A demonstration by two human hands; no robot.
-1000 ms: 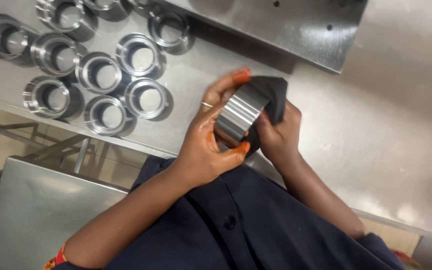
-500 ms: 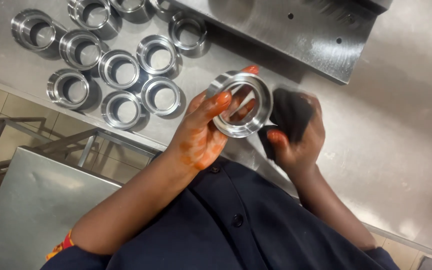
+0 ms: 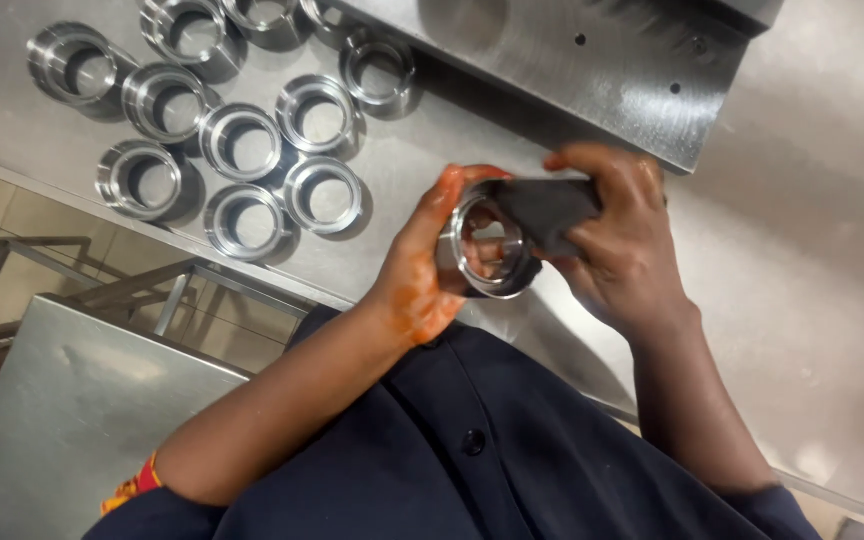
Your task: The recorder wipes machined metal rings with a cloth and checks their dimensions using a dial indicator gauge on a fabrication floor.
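- Since the earlier frame the metal ring (image 3: 485, 248) has dropped lower and turned; the dark cloth (image 3: 544, 211) now lies against its upper right rim.
- The left hand (image 3: 420, 265) grasps the ring from its left side, fingers curled over the rim.
- The right hand (image 3: 620, 240) clenches the cloth, pressing it on the ring.
- The ring is held above the steel table (image 3: 832, 260); its bore axis points roughly toward the camera, tilted slightly left.
- Finished rings (image 3: 242, 140) stand grouped, well apart, up left.
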